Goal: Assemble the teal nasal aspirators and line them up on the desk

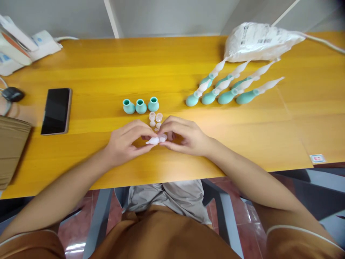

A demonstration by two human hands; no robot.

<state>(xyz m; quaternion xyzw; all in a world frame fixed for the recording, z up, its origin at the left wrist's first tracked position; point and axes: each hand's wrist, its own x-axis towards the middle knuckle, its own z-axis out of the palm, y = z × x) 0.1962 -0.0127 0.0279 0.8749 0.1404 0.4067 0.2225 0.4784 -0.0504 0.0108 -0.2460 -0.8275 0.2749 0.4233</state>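
My left hand [125, 140]: thumb and index closed in a pinch on a small pale nozzle [152, 141], tapered tip pointing left. My right hand [188, 135]: thumb and index pinched on a clear end piece [162, 138] that meets the nozzle's wide end; fingertips partly cover the join, so I can't tell how far in it sits. Other fingers curled on both, neither hand spread. Held parts are just above the worktop [94, 72], middle of its near edge, my hands almost touching.

Just beyond my fingertips, toward the far edge: small clear parts [152, 116] in a loose cluster, partly hidden by my right hand. Behind those, three teal bulbs [141, 107] in a row, upright, mouths open.

Toward the worktop's far right corner: seven teal bulbs with pale nozzles [246, 97] fitted, lying in two rows, tips angled up-right. Behind them, a plastic bag [250, 43] at the far edge.

Left side: phone [55, 111] flat, black mouse [12, 94] near the left edge, cardboard [13, 147] at the near left corner, white power strip [44, 45] at the far left corner.
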